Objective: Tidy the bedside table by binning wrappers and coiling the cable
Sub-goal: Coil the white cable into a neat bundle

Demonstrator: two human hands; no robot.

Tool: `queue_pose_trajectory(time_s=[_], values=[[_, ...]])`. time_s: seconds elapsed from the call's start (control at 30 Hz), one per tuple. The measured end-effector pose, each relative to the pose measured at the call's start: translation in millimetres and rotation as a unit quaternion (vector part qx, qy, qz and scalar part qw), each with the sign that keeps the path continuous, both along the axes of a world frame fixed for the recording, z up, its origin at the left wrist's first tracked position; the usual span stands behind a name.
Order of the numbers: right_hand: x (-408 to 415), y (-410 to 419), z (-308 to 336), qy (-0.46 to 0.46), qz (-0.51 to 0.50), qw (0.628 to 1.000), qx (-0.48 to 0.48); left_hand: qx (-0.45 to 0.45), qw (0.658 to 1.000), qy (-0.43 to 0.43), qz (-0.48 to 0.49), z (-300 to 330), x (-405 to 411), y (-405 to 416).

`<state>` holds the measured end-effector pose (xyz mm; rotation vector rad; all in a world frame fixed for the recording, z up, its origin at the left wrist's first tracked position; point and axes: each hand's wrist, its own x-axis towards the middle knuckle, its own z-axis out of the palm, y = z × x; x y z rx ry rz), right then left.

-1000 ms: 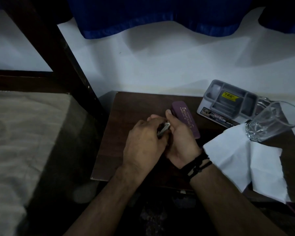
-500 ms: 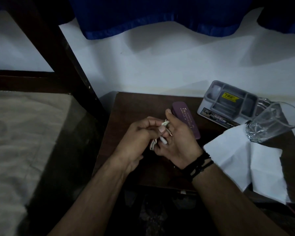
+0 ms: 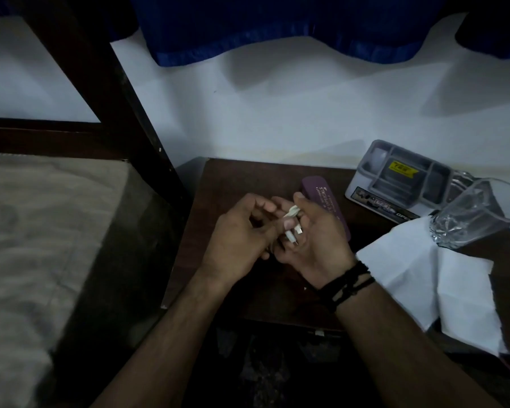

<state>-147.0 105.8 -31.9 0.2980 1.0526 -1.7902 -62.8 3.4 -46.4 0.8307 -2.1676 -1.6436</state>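
Note:
A small bundle of white cable point(image 3: 292, 223) with its two plug ends showing lies in my right hand point(image 3: 312, 234), which holds it palm-up with thumb and fingers curled round it above the dark wooden bedside table point(image 3: 236, 178). My left hand point(image 3: 239, 237) is close against it on the left, fingers curled, and its fingertips touch the cable bundle. How much of the cable is wound is hidden inside the hands.
A purple spectacle case point(image 3: 327, 201) lies behind my right hand. A grey compartment box point(image 3: 401, 178) sits at the back right, with a drinking glass point(image 3: 471, 213) on white paper point(image 3: 424, 275). The bed point(image 3: 42, 231) and its dark post point(image 3: 124, 98) are to the left.
My left hand has drawn back to the left off the right hand. The white cable bundle and its plug ends, covered a second ago, now show in my right palm.

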Motion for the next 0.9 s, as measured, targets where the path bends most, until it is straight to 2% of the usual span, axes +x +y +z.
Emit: queue_pose_trajectory(time_s=[0.17, 0.37, 0.57, 0.77, 0.9], values=[[-10, 2, -1, 0.017, -0.027, 0.999, 0.007, -0.137, 0.983, -0.070, -0.098, -12, 7, -9], [-8, -3, 0, 0.046, -0.025, 0.999, 0.013, -0.236, 0.968, -0.058, -0.067, -14, 7, -9], [-19, -1, 6, 0.033, 0.020, 0.998, 0.057, -0.237, 0.969, -0.016, -0.060, -16, 6, -3], [-25, 8, 13, 0.055, 0.128, 0.984, 0.107, -0.225, 0.972, -0.030, -0.061, -16, 6, -3], [-24, 8, 10, 0.038, 0.133, 0.985, 0.107, -0.243, 0.967, -0.059, -0.054, -14, 6, -2]])
